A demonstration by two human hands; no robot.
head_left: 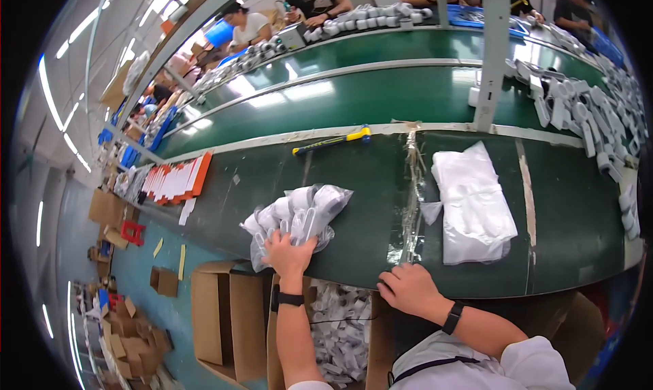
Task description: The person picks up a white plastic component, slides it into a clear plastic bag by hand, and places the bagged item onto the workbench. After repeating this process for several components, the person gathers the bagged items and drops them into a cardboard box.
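A clear plastic bag (299, 216) of white rounded parts lies on the dark green worktop. Over its near side rests my left hand (289, 255), fingers spread against the plastic; I see no firm grip. My right hand (411, 291) is at the worktop's front edge with its fingers curled in. Whatever those fingers hold, if anything, is hidden. To the right of the filled bag, a flat stack of white plastic bags (473, 206) lies on the worktop. A yellow and black hammer (332, 140) lies farther back.
Below the edge stands a cardboard box of white parts (340, 332), beside an open carton (211, 315). An orange tray of white slips (178, 179) sits at left. White parts (578, 107) pile up at right by a metal post (491, 63). Several people work across the green belt (340, 97).
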